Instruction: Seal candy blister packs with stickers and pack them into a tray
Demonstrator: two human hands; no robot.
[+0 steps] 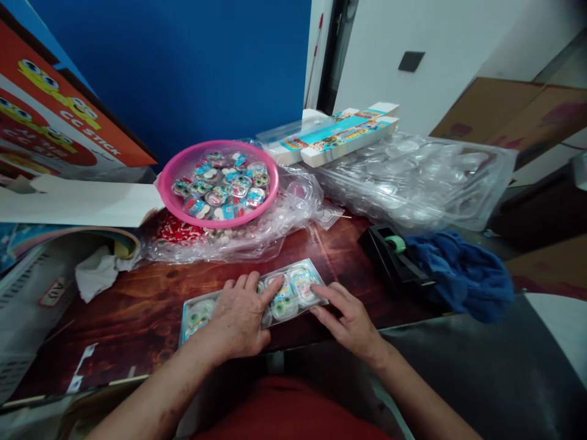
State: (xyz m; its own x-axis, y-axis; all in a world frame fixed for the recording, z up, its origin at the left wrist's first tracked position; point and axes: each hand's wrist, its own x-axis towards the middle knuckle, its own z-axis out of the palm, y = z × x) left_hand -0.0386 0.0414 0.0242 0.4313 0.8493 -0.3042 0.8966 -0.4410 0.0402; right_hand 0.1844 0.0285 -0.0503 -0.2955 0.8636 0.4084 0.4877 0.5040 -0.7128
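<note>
1. Left hand (238,321) is laid flat on the tray (293,292), palm down, fingers spread wide over its middle; nothing is pinched or closed on. The grip is open, pressing rather than holding.
2. The tray, a clear blister pack with round pockets, lies on the bench (137,318) at the near edge, directly in front of the body. Its long axis runs left to right, the right end tilted slightly away. The left end shows beside the left wrist; the right end shows between the two hands.
3. Right hand (348,321) is set at the tray's right near corner, fingertips touching the edge, fingers extended and loosely spread. That grip is also open, holding nothing.
4. Both hands are on the tray; the left covers more of it, the right only meets the corner.
5. Farther back, left of centre, a pink bowl (183,168) filled with small wrapped pieces stands on crumpled plastic, well apart from the hands.
6. To the right, a tape dispenser (389,256) sits near the right hand, touching a blue cloth (463,275).
7. Behind these, a stack of empty clear trays (422,177) is seen.
</note>
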